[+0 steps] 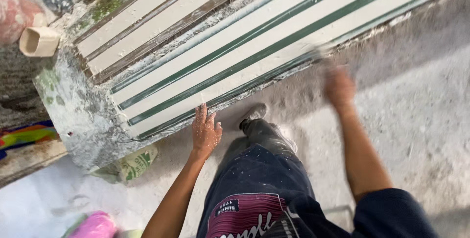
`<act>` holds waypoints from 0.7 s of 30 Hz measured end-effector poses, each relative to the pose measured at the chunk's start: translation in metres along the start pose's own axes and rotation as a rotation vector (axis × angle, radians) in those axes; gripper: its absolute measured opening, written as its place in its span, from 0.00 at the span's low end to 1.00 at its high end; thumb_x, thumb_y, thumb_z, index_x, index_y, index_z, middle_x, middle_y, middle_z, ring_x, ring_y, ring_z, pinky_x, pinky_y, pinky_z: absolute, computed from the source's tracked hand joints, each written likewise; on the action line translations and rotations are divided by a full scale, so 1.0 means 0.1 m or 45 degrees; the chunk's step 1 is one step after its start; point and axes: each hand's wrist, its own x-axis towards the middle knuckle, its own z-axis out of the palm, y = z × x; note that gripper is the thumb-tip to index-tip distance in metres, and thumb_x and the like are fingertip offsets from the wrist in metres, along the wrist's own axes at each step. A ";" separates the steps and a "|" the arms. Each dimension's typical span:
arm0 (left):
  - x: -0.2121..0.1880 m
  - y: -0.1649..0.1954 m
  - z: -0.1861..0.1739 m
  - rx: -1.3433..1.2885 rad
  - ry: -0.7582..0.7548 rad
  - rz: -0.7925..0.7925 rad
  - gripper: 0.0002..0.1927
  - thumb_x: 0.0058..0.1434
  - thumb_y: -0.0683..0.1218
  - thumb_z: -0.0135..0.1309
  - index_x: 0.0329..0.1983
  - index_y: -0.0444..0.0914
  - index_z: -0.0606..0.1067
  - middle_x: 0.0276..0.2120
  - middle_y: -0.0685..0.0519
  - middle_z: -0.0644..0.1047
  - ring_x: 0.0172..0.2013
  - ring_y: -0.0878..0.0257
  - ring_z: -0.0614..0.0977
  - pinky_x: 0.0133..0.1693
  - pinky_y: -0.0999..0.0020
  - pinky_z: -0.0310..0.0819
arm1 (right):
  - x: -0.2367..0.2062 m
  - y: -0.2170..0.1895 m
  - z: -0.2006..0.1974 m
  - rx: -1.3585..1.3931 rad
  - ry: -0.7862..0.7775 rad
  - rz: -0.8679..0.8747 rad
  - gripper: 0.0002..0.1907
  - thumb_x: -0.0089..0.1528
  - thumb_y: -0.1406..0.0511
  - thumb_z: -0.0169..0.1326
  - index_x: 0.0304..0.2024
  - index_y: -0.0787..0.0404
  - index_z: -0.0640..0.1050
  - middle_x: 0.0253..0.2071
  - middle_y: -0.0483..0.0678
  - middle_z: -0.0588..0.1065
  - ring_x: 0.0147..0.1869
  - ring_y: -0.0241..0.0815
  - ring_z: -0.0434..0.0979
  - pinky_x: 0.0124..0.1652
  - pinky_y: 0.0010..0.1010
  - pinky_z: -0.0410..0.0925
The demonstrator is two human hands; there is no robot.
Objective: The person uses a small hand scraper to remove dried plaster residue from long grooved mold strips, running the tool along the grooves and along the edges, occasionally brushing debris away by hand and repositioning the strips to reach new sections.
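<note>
Two bare hands are at work along the near edge of a long white panel (274, 37) with green stripes, which lies slantwise on a dusty surface (73, 106), running from the lower left up to the far right. We note the left hand (205, 130) flat and spread, fingers (200, 113) wide apart, their tips touching the near edge of the panel close to its left end. It holds nothing, and white specks cover its skin. The right hand (339, 87) is blurred by motion; it sits just beside the near edge of the panel, further right, and we cannot tell whether it is spread, closed or holding anything.

Beyond the striped panel, on the same surface, lie white slats (161, 15) with brown edges, parallel to it. A small cream square tube piece (39, 41) rests at the far left corner of the surface. Below the surface's left end a crumpled white and green bag (134, 162) lies on the floor (416, 120), which is grey and thick with white dust. A pink object (95, 226) shows at the near left, partly cut off by the frame. Between the arms we see a dark trouser leg (259, 169) spattered with white, ending in a dusty shoe (254, 113) just beside the panel's near edge.
</note>
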 end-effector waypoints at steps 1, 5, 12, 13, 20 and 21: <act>0.02 0.05 0.02 -0.006 0.053 -0.021 0.24 0.60 0.48 0.57 0.57 0.33 0.75 0.73 0.33 0.57 0.72 0.33 0.58 0.66 0.41 0.57 | 0.05 0.13 -0.10 0.178 0.137 -0.005 0.26 0.68 0.68 0.46 0.70 0.57 0.72 0.47 0.59 0.75 0.44 0.57 0.74 0.41 0.49 0.70; 0.09 0.42 0.12 0.052 0.130 -0.226 0.25 0.58 0.48 0.58 0.57 0.32 0.75 0.71 0.28 0.55 0.70 0.31 0.56 0.63 0.37 0.53 | -0.01 -0.36 -0.07 0.273 0.208 -0.159 0.29 0.60 0.64 0.48 0.66 0.54 0.73 0.45 0.61 0.77 0.36 0.59 0.76 0.33 0.50 0.71; 0.08 1.06 0.31 -0.179 0.349 -0.160 0.26 0.60 0.46 0.57 0.61 0.32 0.74 0.73 0.29 0.55 0.72 0.31 0.57 0.71 0.41 0.53 | -0.03 -0.45 -0.01 0.559 -0.051 -0.084 0.13 0.70 0.60 0.49 0.54 0.54 0.78 0.35 0.58 0.79 0.34 0.59 0.79 0.32 0.52 0.70; 0.05 1.14 0.33 -0.201 0.363 -0.185 0.25 0.60 0.46 0.58 0.60 0.32 0.74 0.73 0.29 0.55 0.72 0.31 0.58 0.70 0.42 0.54 | 0.09 -0.04 -0.20 0.310 -0.273 -0.041 0.15 0.68 0.62 0.47 0.55 0.54 0.77 0.35 0.58 0.78 0.33 0.58 0.78 0.32 0.51 0.69; 0.18 1.88 0.49 -0.290 0.342 -0.202 0.27 0.59 0.44 0.58 0.62 0.30 0.71 0.71 0.28 0.56 0.69 0.28 0.59 0.67 0.41 0.56 | 0.33 0.42 -0.60 0.329 0.182 -0.316 0.32 0.60 0.66 0.52 0.68 0.53 0.72 0.46 0.58 0.77 0.41 0.58 0.79 0.36 0.48 0.73; 0.25 2.01 0.51 -0.309 0.336 -0.207 0.28 0.59 0.44 0.58 0.62 0.30 0.70 0.71 0.27 0.56 0.69 0.27 0.58 0.66 0.40 0.56 | 0.27 0.12 -0.43 0.328 0.005 -0.434 0.32 0.59 0.66 0.53 0.68 0.51 0.72 0.48 0.58 0.78 0.42 0.59 0.80 0.38 0.48 0.74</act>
